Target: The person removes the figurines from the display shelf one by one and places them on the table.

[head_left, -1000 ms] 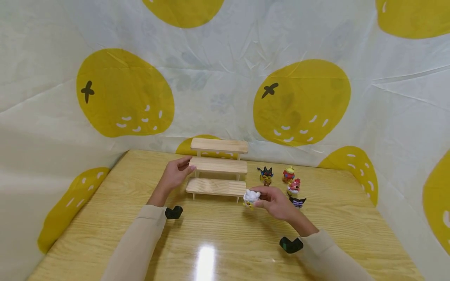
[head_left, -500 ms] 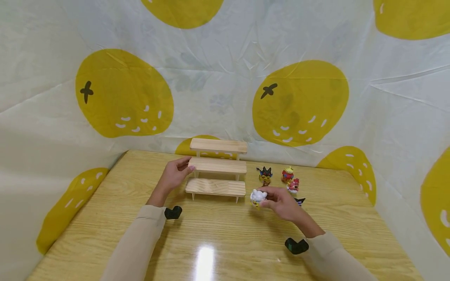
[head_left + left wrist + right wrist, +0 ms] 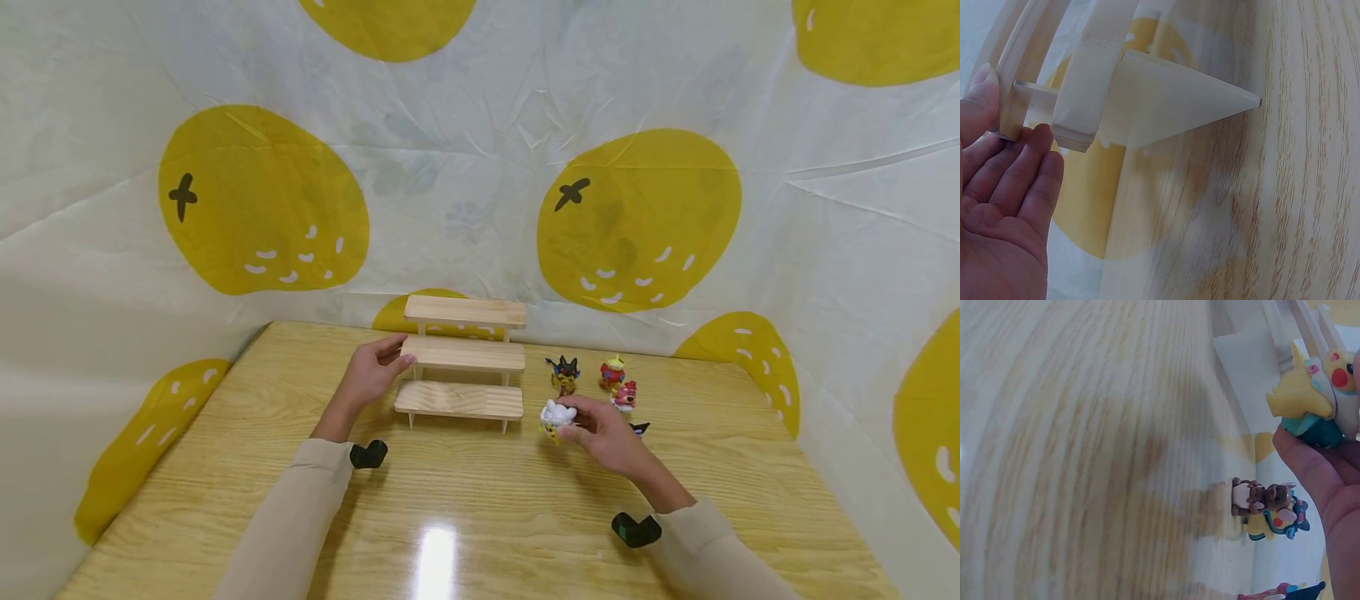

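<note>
A three-tier wooden display stand (image 3: 463,355) stands on the table, its steps rising toward the back. My left hand (image 3: 370,373) pinches the left end of the middle shelf, thumb above and fingers below; in the left wrist view the shelf's end (image 3: 1011,109) lies between them. My right hand (image 3: 611,437) grips a small yellow figurine (image 3: 557,419) with a white cap, just right of the bottom shelf. In the right wrist view the figurine (image 3: 1304,394) shows a red cheek, a pointed yellow tail and a teal part, held above the table.
Behind the right hand stand a dark-eared yellow figurine (image 3: 566,372), a red one with a yellow top (image 3: 612,372) and a pink-and-white one (image 3: 624,395). A black-eared figurine (image 3: 640,428) is mostly hidden by that hand. A patterned cloth (image 3: 465,208) hangs behind the table.
My right hand has moved rightward with the yellow figurine, away from the bottom shelf's right end, and slowed. The left hand keeps its hold on the middle shelf.
</note>
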